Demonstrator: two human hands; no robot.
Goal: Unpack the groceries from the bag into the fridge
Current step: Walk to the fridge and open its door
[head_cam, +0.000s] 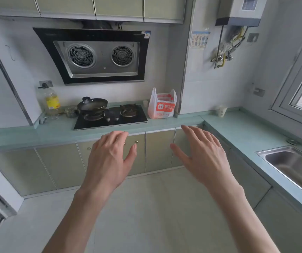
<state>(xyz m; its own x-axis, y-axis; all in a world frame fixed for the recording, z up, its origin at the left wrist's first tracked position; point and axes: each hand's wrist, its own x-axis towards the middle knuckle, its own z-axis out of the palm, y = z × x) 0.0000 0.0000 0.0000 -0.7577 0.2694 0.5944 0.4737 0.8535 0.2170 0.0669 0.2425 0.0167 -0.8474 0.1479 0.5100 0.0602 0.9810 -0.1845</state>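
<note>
A white plastic grocery bag (pixel 162 106) with an orange logo stands upright on the pale green counter (pixel 164 123), just right of the black gas hob (pixel 110 116). Its handles stick up and packaged goods show dimly through the plastic. My left hand (pixel 110 157) and my right hand (pixel 203 154) are both stretched out in front of me, palms down, fingers straight and spread, holding nothing. They hover in the air over the floor, well short of the counter and the bag. No fridge is in view.
A wok with a lid (pixel 92 105) sits on the left burner, with an oil bottle (pixel 50 101) and a small steel pot (pixel 71 111) further left. A paper cup (pixel 221 110) stands in the counter's corner, and a steel sink (pixel 296 165) lies at the right. Lower cabinets (pixel 159 150) line the wall.
</note>
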